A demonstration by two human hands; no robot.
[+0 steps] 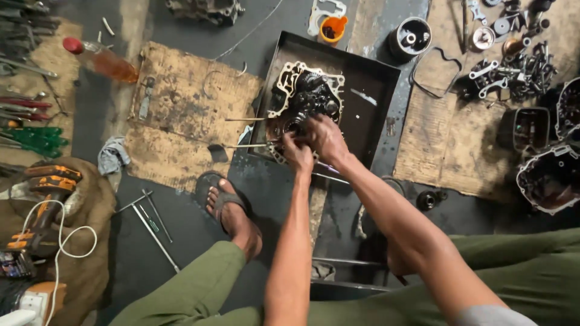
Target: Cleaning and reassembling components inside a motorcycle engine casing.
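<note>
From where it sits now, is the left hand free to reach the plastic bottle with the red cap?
Probably yes. The left hand is on the engine case in the black tray; only flat cardboard lies between it and the bottle. It would be a long stretch, though.

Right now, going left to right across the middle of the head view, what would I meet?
Green-handled tools → grey rag → worn cardboard sheet → left hand → right hand, both on the engine case in the black tray → second cardboard sheet → open engine cover.
</note>
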